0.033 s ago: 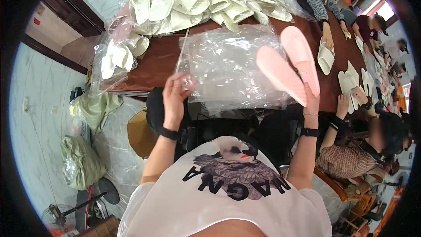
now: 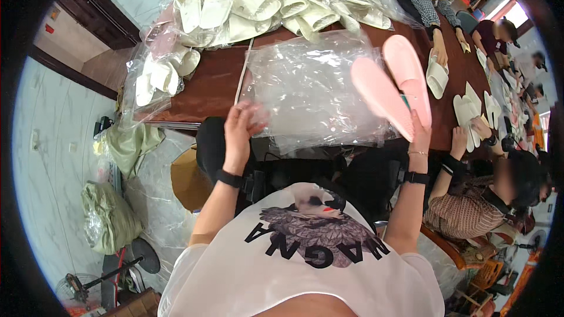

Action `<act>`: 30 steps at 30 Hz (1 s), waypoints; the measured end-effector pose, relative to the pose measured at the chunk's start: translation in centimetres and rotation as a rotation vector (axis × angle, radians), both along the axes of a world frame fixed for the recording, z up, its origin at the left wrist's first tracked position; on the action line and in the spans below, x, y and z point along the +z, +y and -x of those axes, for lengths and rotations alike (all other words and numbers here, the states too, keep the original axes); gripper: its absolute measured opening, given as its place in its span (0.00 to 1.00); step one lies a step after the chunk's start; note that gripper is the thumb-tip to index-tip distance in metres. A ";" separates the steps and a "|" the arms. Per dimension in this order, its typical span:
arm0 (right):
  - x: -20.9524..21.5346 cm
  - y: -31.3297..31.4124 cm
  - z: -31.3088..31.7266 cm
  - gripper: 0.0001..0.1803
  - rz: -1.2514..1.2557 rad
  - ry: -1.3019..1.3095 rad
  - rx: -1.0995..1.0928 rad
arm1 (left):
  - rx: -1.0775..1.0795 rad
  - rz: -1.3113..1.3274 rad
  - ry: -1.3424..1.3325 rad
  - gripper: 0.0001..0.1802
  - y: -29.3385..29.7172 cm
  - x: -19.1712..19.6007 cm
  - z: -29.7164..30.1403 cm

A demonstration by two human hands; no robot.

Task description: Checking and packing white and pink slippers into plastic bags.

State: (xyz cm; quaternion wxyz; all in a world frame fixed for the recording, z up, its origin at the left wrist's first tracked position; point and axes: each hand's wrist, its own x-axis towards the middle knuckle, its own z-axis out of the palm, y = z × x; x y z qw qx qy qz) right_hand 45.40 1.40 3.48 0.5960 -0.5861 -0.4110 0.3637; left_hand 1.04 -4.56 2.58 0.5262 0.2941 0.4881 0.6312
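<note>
A pair of pink slippers (image 2: 405, 70) fans out in a V, soles partly showing, over the right part of a stack of clear plastic bags (image 2: 299, 94). My right hand (image 2: 418, 129) grips the pair at its near ends, and part of the slippers hides the fingers. At the near left corner of the bags is my left hand (image 2: 239, 135). Its fingertips are smeared by motion, so whether they pinch the plastic does not show. The bags lie on the brown table (image 2: 205, 85) in front of me.
Cream slippers (image 2: 255, 3) pile up in plastic at the far side. More white slippers (image 2: 158, 76) lie at the left. Co-workers sit along the table to the right, one hand holding a cream slipper (image 2: 436, 79). A cardboard box (image 2: 191, 179) stands below the table's near edge.
The pink slippers and my right hand have shifted slightly right. My left hand has moved a little right and nearer to me. The top bag has slid rightward.
</note>
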 end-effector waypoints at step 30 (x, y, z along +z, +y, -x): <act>-8.9 3.7 8.5 0.22 -0.022 -0.469 0.093 | -0.344 -0.615 2.151 0.34 8.7 3.2 0.2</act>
